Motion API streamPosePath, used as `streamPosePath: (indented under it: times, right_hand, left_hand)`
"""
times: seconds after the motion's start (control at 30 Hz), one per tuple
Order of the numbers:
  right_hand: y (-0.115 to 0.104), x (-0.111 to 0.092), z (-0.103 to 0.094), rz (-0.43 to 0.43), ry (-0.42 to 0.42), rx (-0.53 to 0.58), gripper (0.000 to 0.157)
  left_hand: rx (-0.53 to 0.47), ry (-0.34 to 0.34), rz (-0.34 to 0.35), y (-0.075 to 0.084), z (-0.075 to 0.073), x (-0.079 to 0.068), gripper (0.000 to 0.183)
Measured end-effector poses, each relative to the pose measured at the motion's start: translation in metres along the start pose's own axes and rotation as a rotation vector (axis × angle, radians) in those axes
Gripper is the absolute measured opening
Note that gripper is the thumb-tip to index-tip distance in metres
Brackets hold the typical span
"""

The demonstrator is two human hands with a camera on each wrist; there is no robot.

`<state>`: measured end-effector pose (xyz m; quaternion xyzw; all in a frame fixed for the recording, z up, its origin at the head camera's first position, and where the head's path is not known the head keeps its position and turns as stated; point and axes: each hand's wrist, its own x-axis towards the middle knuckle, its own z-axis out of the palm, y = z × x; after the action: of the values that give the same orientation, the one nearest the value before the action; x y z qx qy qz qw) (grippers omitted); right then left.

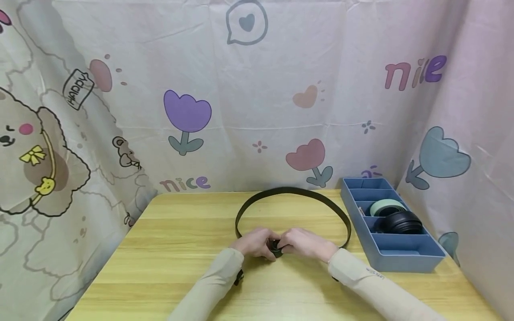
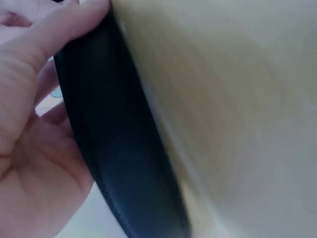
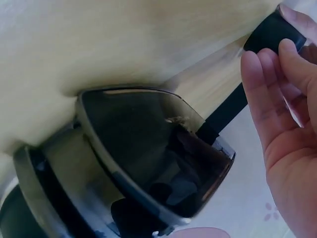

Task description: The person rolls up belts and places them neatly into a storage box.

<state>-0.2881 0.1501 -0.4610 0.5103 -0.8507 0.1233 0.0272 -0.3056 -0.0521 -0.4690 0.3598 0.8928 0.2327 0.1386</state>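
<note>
A black belt [image 1: 289,191] stands on edge in a wide loop on the wooden table. At its near side, my left hand [image 1: 256,243] and right hand [image 1: 304,242] meet around a small curled end [image 1: 275,252]. In the left wrist view, the left thumb [image 2: 64,27] presses the strap [image 2: 116,129], with fingers behind it. The right wrist view shows my right hand's fingertips and thumb pinching the curled end [image 3: 272,34]. Close to that camera is the belt's shiny metal buckle [image 3: 148,153]; the right forearm hides it in the head view.
A blue-grey divided box [image 1: 407,264] stands on the table's right side. In it lie a mint-green rolled belt [image 1: 379,206] and a black rolled belt [image 1: 401,223]. A printed curtain [image 1: 249,98] hangs behind the wooden table [image 1: 172,249].
</note>
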Motion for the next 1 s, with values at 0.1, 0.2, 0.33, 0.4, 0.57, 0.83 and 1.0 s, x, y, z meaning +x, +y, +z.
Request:
streamPosePath:
  times: [0.1, 0.2, 0.33, 0.4, 0.57, 0.83, 1.0]
  right_hand:
    - [-0.001, -0.001, -0.001, 0.012, 0.010, -0.011, 0.008]
    - [-0.008, -0.001, -0.002, 0.054, 0.022, -0.072, 0.008]
    - [-0.018, 0.000, 0.000, 0.130, 0.031, -0.100, 0.007]
    - [-0.020, 0.002, 0.001, 0.164, 0.021, -0.057, 0.007]
    - [-0.017, 0.004, 0.002, 0.146, -0.013, 0.015, 0.011]
    - [-0.007, 0.001, 0.004, 0.095, -0.050, -0.007, 0.008]
    - [-0.014, 0.007, 0.006, 0.135, -0.010, -0.058, 0.003]
  left_hand:
    - [0.020, 0.051, -0.011, 0.002, 0.003, 0.001, 0.033]
    - [0.055, 0.119, -0.028, 0.007, 0.006, 0.001, 0.029]
    - [0.118, 0.215, -0.075, 0.014, 0.011, 0.000, 0.025]
    - [0.134, 0.244, -0.098, 0.016, 0.012, -0.001, 0.025]
    - [0.113, 0.172, -0.054, 0.014, 0.008, -0.002, 0.024]
    - [0.001, 0.046, -0.032, 0.004, 0.002, -0.002, 0.034]
    - [0.056, 0.149, -0.080, 0.005, 0.004, -0.004, 0.023]
